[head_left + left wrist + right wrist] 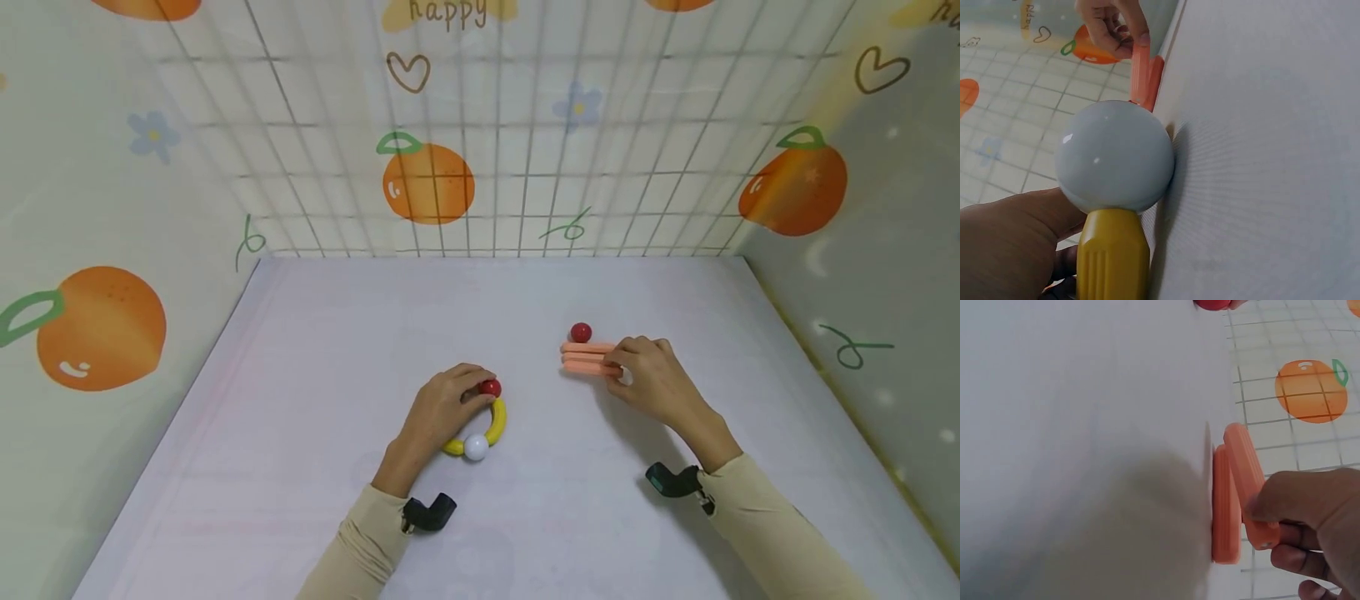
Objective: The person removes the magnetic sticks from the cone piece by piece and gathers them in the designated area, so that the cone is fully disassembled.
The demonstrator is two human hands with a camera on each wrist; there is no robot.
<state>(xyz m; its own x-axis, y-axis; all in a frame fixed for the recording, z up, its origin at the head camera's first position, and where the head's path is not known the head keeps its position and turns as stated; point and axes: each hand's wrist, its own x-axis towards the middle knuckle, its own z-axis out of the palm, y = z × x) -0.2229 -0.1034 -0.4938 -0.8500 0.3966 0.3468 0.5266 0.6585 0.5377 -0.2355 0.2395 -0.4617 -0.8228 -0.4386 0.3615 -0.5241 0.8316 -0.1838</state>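
Pinching stick [1245,467] well inside table edges [495,259]

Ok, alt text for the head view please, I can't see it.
Right hand pinches one of three orange sticks, with a red ball close by. Left hand pinches another red ball at the end of a yellow curve that meets a white ball. Below is a pale tabletop.

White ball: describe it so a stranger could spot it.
On the pale table, find the left hand. By it curve yellow pieces, with the white ball at their near side. Its white colour sets it apart from the two red balls.
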